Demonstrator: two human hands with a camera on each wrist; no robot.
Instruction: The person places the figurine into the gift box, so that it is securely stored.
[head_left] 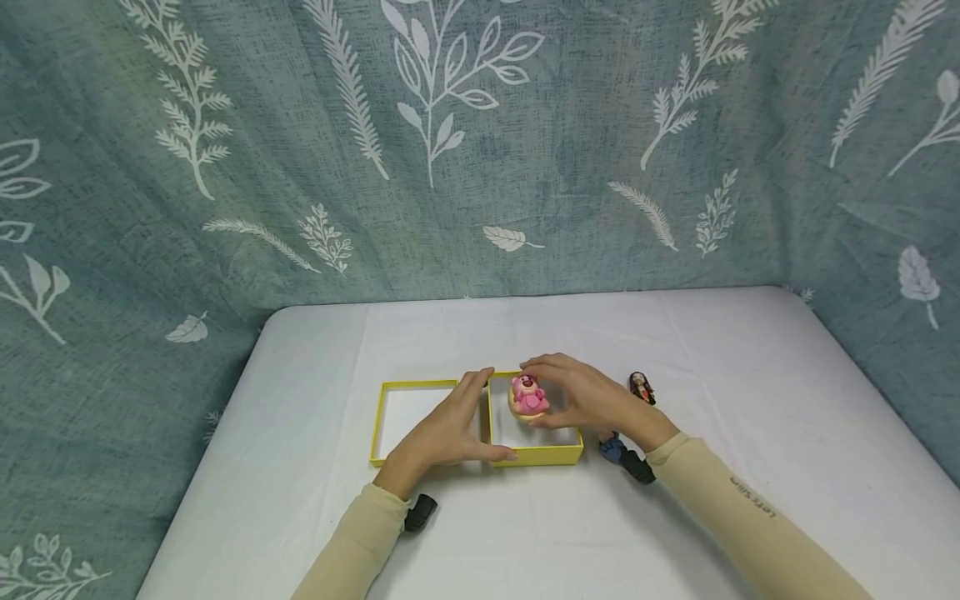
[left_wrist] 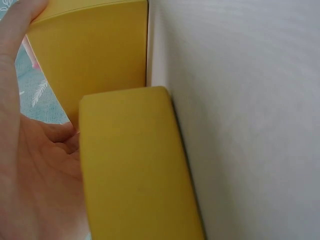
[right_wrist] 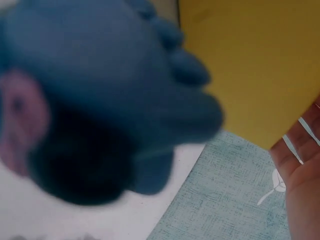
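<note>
A yellow box with a white inside (head_left: 517,456) stands on the table, its open side up. My left hand (head_left: 442,429) spans its left side and grips it, thumb at the near wall and fingers at the far corner. In the left wrist view the thumb touches the yellow wall (left_wrist: 95,55). Over the box's inside is a pink bear figurine (head_left: 529,397) on a pale yellow base. My right hand (head_left: 581,392) holds it between thumb and fingers; the palm side is hidden.
A shallow yellow-rimmed lid or tray (head_left: 377,423) lies left of the box. Right of the box, a blue figure (head_left: 612,448) lies near my right wrist, large and blurred in the right wrist view. A small dark-haired figurine (head_left: 641,387) is farther back. A patterned curtain (head_left: 480,208) hangs behind.
</note>
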